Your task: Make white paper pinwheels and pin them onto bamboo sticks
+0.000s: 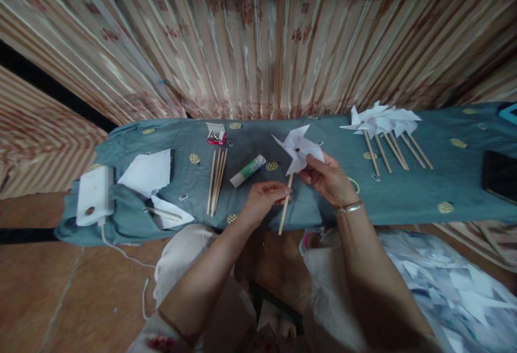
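Observation:
A white paper pinwheel (297, 146) on a wooden stick is held up over the front of the cloth-covered table. My right hand (329, 178) pinches its lower right blade, close to the top of the stick, and a metal bracelet circles that wrist. My left hand (266, 197) has its fingers closed on the pinwheel's stick (285, 212), below the blades. A dark pin head shows at the pinwheel's centre. Left of it a green and white glue stick (247, 171) lies on the cloth, beside several loose wooden sticks (217, 183).
Several finished pinwheels (382, 121) lie at the right rear. A small red box of metal pins (216, 135) stands behind the loose sticks. At the left are white paper sheets (147, 171) and a white power strip (95, 196). A bag of paper scraps (456, 283) sits at lower right.

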Motion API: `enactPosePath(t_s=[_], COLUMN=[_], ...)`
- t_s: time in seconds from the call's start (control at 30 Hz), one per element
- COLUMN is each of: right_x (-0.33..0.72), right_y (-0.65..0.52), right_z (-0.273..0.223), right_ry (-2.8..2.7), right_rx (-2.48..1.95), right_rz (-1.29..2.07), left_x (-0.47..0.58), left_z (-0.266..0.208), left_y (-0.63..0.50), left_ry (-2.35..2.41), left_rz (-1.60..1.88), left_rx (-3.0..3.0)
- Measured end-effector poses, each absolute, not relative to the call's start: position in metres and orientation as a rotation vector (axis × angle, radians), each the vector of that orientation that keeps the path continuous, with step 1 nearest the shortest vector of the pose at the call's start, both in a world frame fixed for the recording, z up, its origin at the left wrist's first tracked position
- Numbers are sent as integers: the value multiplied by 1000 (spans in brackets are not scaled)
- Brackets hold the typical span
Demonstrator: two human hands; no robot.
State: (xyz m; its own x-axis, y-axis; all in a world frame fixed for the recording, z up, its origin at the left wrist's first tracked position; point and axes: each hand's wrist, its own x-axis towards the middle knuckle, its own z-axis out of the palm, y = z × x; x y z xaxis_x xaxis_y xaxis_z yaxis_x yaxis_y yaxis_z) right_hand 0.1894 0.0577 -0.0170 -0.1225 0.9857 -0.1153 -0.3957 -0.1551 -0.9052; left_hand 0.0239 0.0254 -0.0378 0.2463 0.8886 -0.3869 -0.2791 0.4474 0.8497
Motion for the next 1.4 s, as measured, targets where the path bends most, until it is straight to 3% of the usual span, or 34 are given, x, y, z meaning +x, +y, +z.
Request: enactPosePath(t_s=[0.6,0.97,1.4], right_x=[186,181,166], right_y=[56,62,57], right_z=[-15,-24,-24], right_ry=[-927,-842,-927], right_rx=[-978,-1154,-1132], right_rz=[1519,1253,1297], left_x=[24,20,15], left_z=[-42,-45,-43], left_y=[31,35,38], left_ry=[1096,1132,1127], left_rz=[1019,1072,1117], left_rx=[823,818,822])
